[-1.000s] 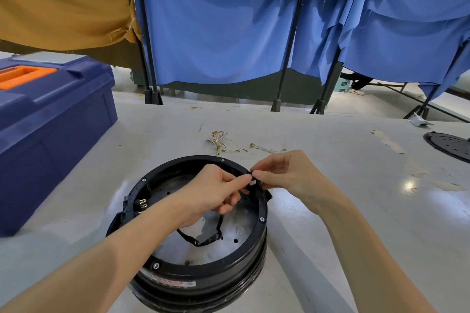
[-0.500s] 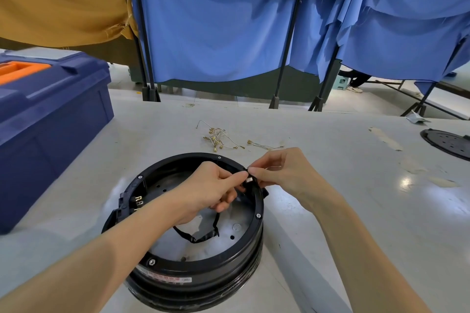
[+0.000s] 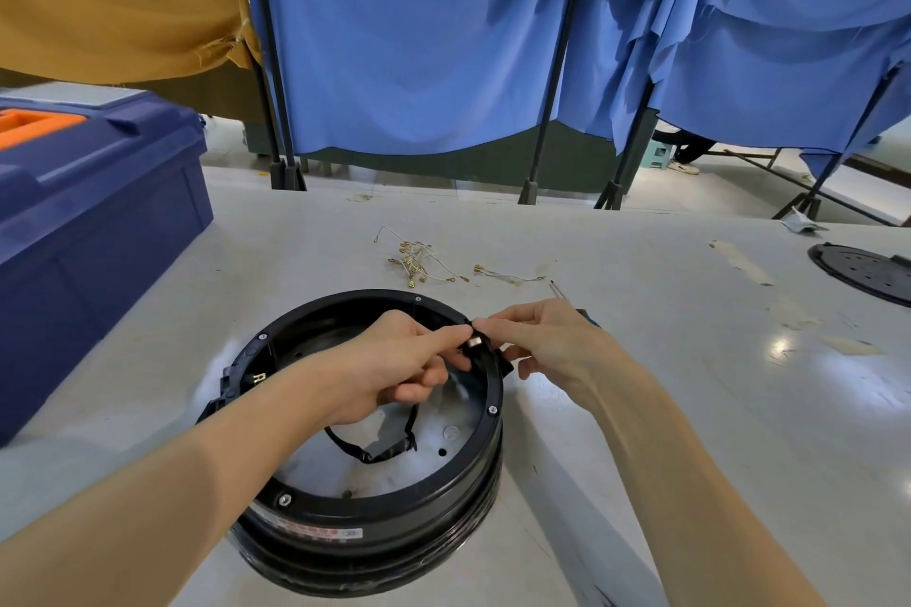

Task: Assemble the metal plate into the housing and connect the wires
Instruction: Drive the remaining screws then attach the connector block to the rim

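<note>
Bright, sharp, table glare, wide-angle edge bending

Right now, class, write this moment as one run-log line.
stage: wiring | left hand: pinches wire terminal | right hand: pinches same terminal at housing rim | metal plate: seated in housing

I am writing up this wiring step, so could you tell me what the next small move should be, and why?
Probably press the metal terminal home at the housing rim: the left hand and the right hand both pinch it right there, while the black wire hangs slack over the metal plate.
</note>
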